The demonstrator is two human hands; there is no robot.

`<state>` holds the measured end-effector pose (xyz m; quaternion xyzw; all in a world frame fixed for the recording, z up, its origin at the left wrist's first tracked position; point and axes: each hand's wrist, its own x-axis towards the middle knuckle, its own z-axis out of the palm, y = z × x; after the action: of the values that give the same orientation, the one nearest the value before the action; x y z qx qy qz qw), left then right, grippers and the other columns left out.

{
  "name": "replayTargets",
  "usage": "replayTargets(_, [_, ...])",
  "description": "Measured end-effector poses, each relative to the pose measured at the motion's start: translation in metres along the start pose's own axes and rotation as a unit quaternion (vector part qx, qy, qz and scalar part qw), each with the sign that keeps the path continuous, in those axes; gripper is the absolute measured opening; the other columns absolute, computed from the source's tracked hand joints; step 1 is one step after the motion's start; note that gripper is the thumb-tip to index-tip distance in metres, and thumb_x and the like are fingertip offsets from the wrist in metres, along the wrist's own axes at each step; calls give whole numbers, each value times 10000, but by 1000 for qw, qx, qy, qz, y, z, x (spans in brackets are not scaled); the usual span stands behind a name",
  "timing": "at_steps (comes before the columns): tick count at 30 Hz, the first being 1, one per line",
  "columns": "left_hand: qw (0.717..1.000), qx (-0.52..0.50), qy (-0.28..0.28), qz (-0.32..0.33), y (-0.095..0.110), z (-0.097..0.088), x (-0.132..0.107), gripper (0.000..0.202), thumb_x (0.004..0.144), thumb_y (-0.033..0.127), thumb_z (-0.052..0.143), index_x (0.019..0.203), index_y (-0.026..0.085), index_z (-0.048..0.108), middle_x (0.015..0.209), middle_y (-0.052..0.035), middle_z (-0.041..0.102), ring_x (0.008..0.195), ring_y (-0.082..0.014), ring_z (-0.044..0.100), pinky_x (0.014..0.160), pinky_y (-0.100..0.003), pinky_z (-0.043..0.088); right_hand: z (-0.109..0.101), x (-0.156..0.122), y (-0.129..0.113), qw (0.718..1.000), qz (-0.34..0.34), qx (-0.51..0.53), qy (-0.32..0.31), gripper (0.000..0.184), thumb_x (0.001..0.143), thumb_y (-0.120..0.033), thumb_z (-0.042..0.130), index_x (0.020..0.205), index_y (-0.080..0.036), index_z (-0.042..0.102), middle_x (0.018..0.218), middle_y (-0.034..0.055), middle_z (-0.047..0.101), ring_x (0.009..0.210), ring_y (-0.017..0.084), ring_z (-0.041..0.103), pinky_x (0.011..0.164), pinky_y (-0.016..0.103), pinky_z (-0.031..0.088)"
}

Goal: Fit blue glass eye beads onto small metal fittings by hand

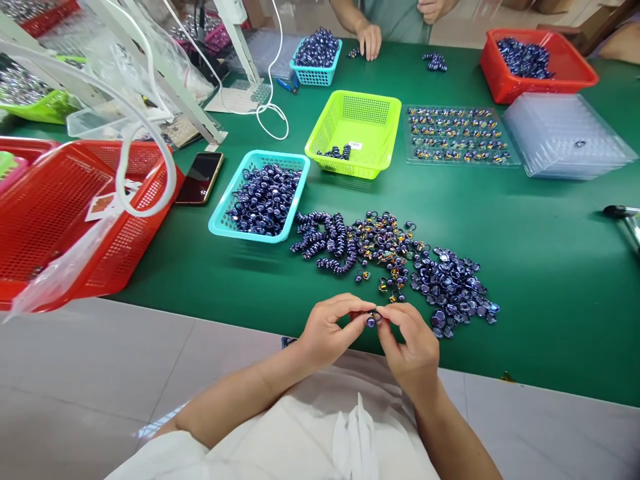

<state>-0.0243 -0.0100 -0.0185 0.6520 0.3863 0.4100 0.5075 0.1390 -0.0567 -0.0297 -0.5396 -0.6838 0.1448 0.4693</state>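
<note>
Between the fingertips of my left hand (333, 330) and my right hand (413, 340) is a small dark ring-shaped piece with a shiny round bead (371, 321). Both hands pinch it just above the table's near edge. Beyond my fingers lies a pile of similar rings with orange and gold parts (383, 240). To its left are rows of stacked dark blue rings (325, 240). A heap of flat, shiny dark blue discs (455, 287) spreads out at the right of my right hand.
A turquoise basket (216, 223) holds dark rings, beside a phone (200, 179). Behind are a lime basket (393, 127), a filled clear tray (410, 150) and stacked clear trays (565, 137). Red baskets (145, 233) stand left. A co-worker's hand (369, 41) rests across the green table (550, 267).
</note>
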Motion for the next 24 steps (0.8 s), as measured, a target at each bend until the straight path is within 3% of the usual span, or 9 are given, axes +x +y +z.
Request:
replayTargets(8, [1000, 1, 11, -25, 1, 2, -2, 138, 861, 179, 667, 965, 161, 756, 856, -88, 755, 771, -179, 688, 678, -268, 552, 0, 0, -7, 988, 136, 72, -24, 100, 903, -137, 574, 929, -219, 623, 807, -7, 637, 679, 123, 566, 618, 257, 478])
replayTargets(17, [999, 42, -16, 14, 7, 1, -1, 131, 890, 172, 614, 953, 185, 728, 877, -81, 756, 785, -177, 681, 711, -277, 544, 3, 1, -10, 973, 202, 109, -23, 88, 877, -168, 568, 852, -212, 640, 766, 0, 637, 674, 135, 565, 597, 254, 462])
replayTargets(24, [997, 57, -54, -2, 4, 3, 0, 124, 887, 171, 604, 929, 171, 721, 814, -70, 727, 739, -166, 646, 696, -268, 512, -9, 4, -9, 967, 222, 95, -82, 85, 877, -181, 573, 821, -206, 632, 692, -27, 595, 606, 118, 530, 557, 241, 432])
